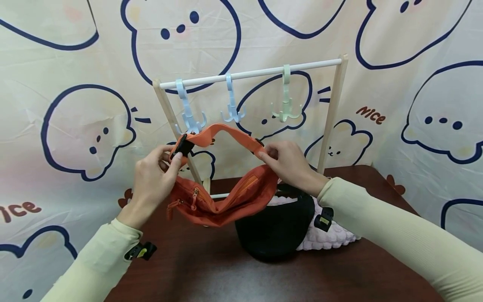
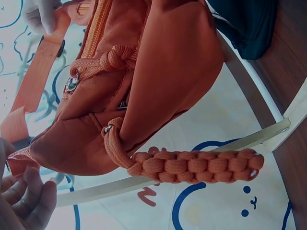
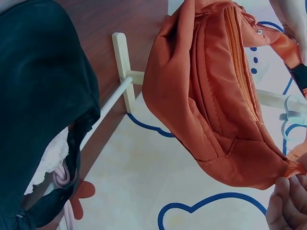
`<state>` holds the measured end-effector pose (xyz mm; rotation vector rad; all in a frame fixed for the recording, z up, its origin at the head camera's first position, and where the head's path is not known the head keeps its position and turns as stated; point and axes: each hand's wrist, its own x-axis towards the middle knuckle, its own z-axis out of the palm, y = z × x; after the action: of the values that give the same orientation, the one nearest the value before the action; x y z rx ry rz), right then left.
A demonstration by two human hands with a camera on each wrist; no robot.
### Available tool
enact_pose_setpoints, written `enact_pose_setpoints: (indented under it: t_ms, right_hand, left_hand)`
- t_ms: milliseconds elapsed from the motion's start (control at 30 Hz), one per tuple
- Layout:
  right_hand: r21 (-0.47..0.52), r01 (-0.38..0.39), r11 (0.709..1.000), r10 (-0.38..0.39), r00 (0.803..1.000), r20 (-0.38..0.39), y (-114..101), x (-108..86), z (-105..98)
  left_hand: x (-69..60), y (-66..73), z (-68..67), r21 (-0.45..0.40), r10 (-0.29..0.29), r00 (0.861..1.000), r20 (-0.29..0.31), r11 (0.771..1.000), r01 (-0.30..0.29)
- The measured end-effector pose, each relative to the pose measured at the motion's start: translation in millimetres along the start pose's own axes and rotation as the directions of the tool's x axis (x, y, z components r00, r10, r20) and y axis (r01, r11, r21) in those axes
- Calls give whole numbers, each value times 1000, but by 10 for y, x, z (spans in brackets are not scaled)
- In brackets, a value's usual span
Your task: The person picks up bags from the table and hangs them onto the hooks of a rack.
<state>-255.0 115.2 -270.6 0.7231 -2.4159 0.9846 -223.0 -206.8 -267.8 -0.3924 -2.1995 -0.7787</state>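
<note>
Closest to me on the head feed, pale sleeves (image 1: 400, 237) reach in from the lower left and lower right corners. The right one crosses over the things at lower right, so if that arm dips I could knock them askew.

Left of centre, the fingers of the left hand (image 1: 149, 180) pinch the strap beside a black buckle (image 1: 185, 147). Right of centre, the fingers of the right hand (image 1: 292, 165) pinch the strap's other end. The orange bag (image 1: 234, 209) hangs between them in mid-frame, folded into a sag, its strap (image 1: 243, 140) arched above. My worry is the thin grip: should either pinch loosen, the bag's weight would swing it down on one side. The strap looks slack and could twist too. At the bag's left end, the dangling zipper pulls (image 1: 194, 199) could catch on something passing close.

Below and right, a black bag (image 1: 275, 235) sits on the counter (image 1: 188, 272) against a fluffy pink bag (image 1: 328, 233); a dropped load could land on them.

Farther back, the left blue hook (image 1: 191, 121) overlaps the buckle in my view; I can't tell whether they touch. A snag there, pulled hard, might slide the hook along the white rail (image 1: 256, 73) or tip the wooden rack (image 1: 332, 117).
</note>
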Motion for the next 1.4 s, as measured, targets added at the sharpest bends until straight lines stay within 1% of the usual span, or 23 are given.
enact_pose_setpoints:
  t_ms: [233, 400, 567, 833, 1200, 1400]
  right_hand:
    - [-6, -2, 1000, 2, 1000, -7, -54, 24, 9]
    - [-14, 13, 1000, -13, 1000, -17, -83, 42, 14]
    - [-6, 28, 1000, -28, 999, -17, -110, 70, 16]
    - [-14, 11, 1000, -11, 1000, -11, -150, 102, 8]
    - [-21, 7, 1000, -7, 1000, -4, -191, 161, 35]
    - [-22, 11, 1000, -11, 1000, -1, -225, 199, 54]
  left_hand:
    - [24, 23, -19, -4, -19, 1000, -14, 1000, 19]
    - [40, 29, -33, -16, -19, 1000, -18, 1000, 19]
    - [56, 29, -60, -18, -23, 999, -40, 1000, 22]
    - [73, 30, -77, -22, -32, 998, -52, 999, 31]
    - [89, 43, -86, -22, -41, 997, -65, 999, 40]
    - [108, 49, -125, -24, -56, 994, -90, 998, 54]
